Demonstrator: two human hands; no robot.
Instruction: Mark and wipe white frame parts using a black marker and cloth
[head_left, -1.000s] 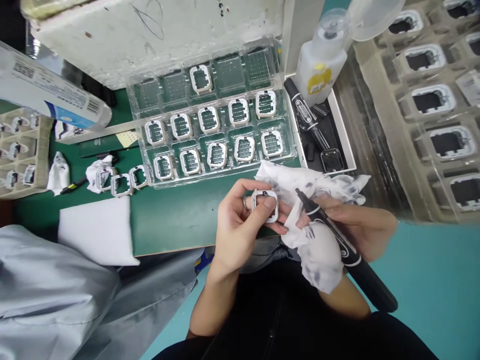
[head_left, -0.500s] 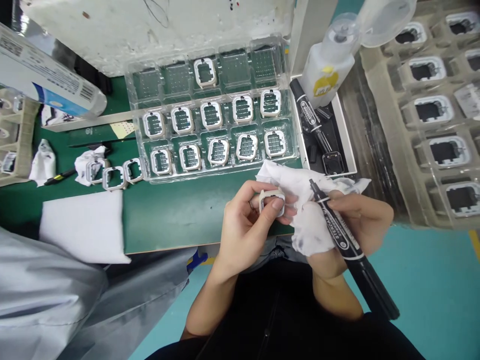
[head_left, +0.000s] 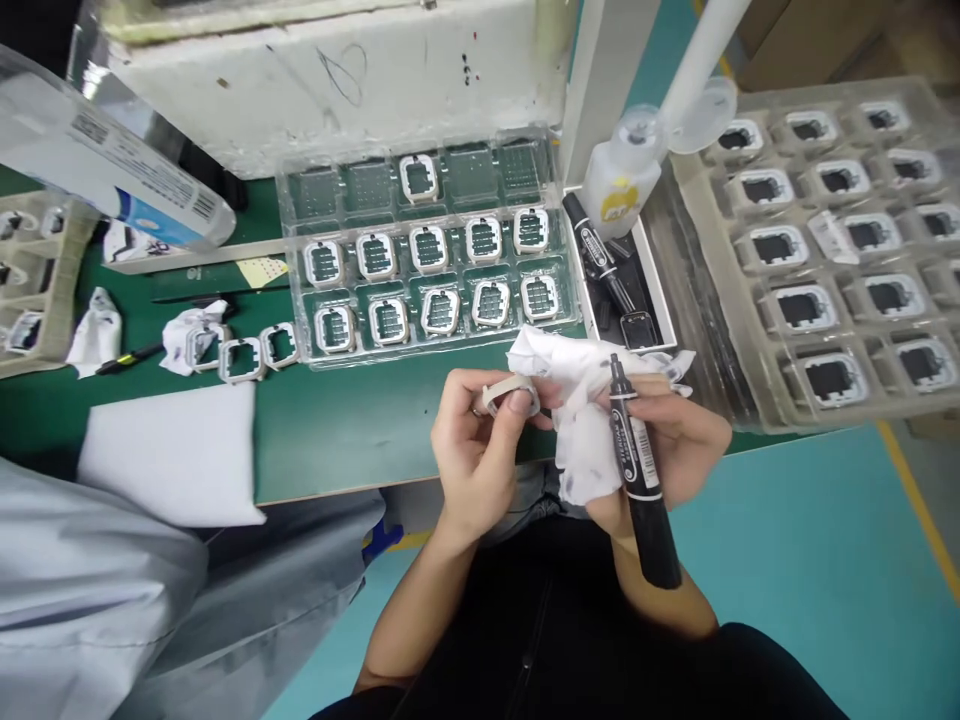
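Note:
Between thumb and fingers, my left hand (head_left: 476, 455) pinches a light-coloured watch case frame (head_left: 510, 392), turned partly edge-on. My right hand (head_left: 686, 440) holds an uncapped black marker (head_left: 637, 460), its tip pointing away from me. A crumpled white cloth with dark smudges (head_left: 589, 455) is also gathered in that hand, beside the frame. In front of my hands a clear plastic tray (head_left: 360, 362) carries several similar frames in its pockets. Three loose frames (head_left: 240, 360) lie left of the tray.
Another marker (head_left: 596, 250) lies in a white box (head_left: 664, 300), with a dispenser bottle (head_left: 619, 190) beside it. Stacked trays (head_left: 772, 400) with more frames stand at right. A large bottle (head_left: 161, 200), a folded white cloth (head_left: 169, 450) and a co-worker's grey sleeve (head_left: 90, 560) are at left.
The frame in my left hand has been tilted more edge-on. The marker in my right hand has swung more upright. My view has shifted, showing more of the right-hand trays.

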